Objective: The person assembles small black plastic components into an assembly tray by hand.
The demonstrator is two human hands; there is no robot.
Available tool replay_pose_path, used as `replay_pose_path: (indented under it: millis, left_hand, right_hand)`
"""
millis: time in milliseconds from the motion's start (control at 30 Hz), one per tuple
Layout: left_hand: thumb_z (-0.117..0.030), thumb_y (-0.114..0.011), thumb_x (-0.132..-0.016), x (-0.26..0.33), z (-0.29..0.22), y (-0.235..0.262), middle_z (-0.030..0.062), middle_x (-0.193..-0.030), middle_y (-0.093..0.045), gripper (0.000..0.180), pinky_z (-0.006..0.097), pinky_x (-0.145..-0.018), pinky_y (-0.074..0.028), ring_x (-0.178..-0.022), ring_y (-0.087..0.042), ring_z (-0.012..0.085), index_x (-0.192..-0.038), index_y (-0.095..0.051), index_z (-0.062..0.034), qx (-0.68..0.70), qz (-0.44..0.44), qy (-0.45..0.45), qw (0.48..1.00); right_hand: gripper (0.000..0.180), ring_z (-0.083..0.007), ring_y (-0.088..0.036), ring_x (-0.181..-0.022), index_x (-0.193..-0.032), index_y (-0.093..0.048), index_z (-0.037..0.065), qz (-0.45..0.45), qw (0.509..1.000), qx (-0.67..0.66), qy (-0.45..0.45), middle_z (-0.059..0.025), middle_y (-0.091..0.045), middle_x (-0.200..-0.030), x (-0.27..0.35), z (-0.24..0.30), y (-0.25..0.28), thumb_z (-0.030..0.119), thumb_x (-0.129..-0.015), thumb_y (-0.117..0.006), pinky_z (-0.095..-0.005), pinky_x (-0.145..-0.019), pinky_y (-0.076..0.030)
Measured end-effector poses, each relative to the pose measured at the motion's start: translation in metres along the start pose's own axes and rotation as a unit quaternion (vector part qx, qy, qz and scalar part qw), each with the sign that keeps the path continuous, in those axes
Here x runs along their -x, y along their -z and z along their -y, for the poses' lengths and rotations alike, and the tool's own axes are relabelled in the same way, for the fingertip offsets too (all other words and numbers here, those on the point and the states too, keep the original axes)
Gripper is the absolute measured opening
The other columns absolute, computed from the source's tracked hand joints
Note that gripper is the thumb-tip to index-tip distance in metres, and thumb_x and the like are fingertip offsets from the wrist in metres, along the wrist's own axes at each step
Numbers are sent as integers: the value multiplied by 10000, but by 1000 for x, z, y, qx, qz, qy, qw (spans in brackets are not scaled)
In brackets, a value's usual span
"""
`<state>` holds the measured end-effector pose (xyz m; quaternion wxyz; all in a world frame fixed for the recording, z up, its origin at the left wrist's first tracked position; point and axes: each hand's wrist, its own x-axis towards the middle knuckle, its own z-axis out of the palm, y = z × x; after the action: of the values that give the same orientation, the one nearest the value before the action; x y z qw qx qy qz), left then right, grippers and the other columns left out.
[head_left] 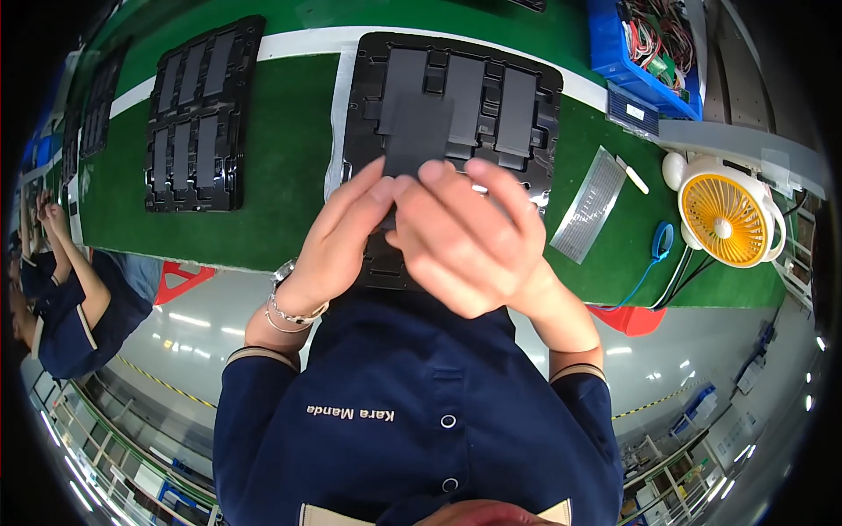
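Observation:
My left hand (pixel 344 226) and my right hand (pixel 469 238) meet over the near part of a black moulded plastic tray (pixel 367 74). Between their fingertips is the near end of a thin, dark grey rectangular piece (pixel 416 131); its exact kind cannot be told. The piece lies over the tray's left half, and its far part is slightly smeared. Flat grey rectangular pieces (pixel 517 110) sit in the tray's slots. Fingers of both hands are closed, the right ones bent over the piece's edge. My hands hide much of the tray's near side.
Another filled black tray (pixel 237 114) lies left on the green tabletop (pixel 289 175). To the right are a clear plastic strip (pixel 589 206), a white pen-like stick (pixel 633 175), a blue strap (pixel 662 241) and a yellow-white fan (pixel 724 217). A blue bin (pixel 645 79) holds wires. Another person (pixel 83 298) works far left.

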<state>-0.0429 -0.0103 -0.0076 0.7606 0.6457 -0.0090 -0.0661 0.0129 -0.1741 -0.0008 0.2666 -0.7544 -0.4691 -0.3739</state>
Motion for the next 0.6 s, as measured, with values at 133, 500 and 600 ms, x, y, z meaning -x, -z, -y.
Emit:
replay_pose_path:
  millis: [133,500,600]
  left_hand:
    - [-172,-384,-1042,-8,-9,-8,94,-1208,-588,405,281,-887,-496,-1037,-602,142,-1411,-364,-6,117,-11,87,989]
    - [23,-503,-954,-12,-5,-17,89,-1117,-546,456,277,-814,-545,-898,-626,135,-1357,-293,-16,105,18,52,993]
    - [14,-507,-950,-12,-4,-18,83,-1115,-543,447,260,-797,-535,-881,-622,124,-1349,-306,-21,100,6,59,993]
  right_hand:
    - [131,-292,-609,-971,-876,-658,53,47,959,-144,-238,-110,-626,-1039,3,-8,21,110,-767,-706,-393,-809,-489]
    - [53,-127,-602,-764,-933,-592,-44,60,584,-596,-547,-64,-516,-960,11,-10,19,-4,-951,-563,-274,-695,-490]
    - [49,-123,-599,-766,-936,-595,-51,71,597,-583,-547,-66,-520,-963,12,-9,19,-8,-943,-574,-273,-697,-495]
